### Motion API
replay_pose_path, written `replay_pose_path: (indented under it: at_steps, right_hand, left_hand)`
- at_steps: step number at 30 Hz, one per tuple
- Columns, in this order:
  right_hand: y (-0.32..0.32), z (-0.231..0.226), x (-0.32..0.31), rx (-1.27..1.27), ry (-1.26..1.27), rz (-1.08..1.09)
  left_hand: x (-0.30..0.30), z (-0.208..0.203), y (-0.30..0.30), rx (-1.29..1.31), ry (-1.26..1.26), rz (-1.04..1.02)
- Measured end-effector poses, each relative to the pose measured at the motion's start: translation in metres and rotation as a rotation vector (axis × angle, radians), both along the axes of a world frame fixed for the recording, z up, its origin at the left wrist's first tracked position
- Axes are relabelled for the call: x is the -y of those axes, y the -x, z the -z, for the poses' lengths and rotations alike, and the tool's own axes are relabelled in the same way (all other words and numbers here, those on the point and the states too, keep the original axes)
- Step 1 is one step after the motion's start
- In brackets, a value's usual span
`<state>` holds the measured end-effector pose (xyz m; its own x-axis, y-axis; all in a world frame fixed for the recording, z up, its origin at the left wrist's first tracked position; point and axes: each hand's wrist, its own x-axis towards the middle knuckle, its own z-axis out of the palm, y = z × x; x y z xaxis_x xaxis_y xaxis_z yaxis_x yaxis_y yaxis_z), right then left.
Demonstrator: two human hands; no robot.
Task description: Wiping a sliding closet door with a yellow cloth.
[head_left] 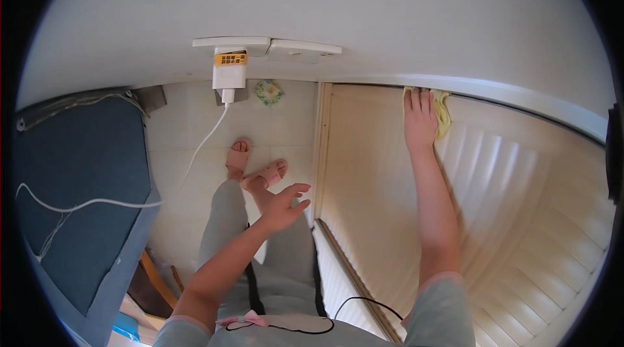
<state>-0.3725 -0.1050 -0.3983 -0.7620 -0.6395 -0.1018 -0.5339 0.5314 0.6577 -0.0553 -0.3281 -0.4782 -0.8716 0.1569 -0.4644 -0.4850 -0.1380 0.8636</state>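
My right hand (420, 119) is stretched out and pressed flat on a yellow cloth (443, 113), at the far top edge of a cream slatted cabinet door (520, 191) where it meets the white wall. Fingers lie over the cloth, holding it against the surface. My left hand (285, 205) hovers in the air over my legs, fingers spread, holding nothing. Below it are my grey trousers and feet in pink sandals (257, 166) on the tiled floor.
A white charger (229, 76) is plugged into a wall socket (266, 47), its white cable (97, 203) running across a dark blue mattress (78, 197) on the left. A small patterned packet (268, 92) lies on the floor by the wall. A black cord hangs at my waist.
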Motion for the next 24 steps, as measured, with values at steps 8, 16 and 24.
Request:
replay_pose_path:
  at_steps: [8, 16, 24]
  right_hand:
    - [0.0, 0.185, -0.011, 0.036, -0.097, 0.02]
    - [0.006, 0.394, -0.022, 0.074, 0.226, 0.081]
    - [-0.014, 0.43, -0.012, 0.127, 0.085, 0.16]
  left_hand:
    - [0.006, 0.123, 0.096, -0.065, 0.152, 0.063]
    - [-0.023, 0.274, 0.181, -0.34, 0.195, 0.254]
    - [0.007, 0.289, 0.164, -0.447, 0.451, 0.256]
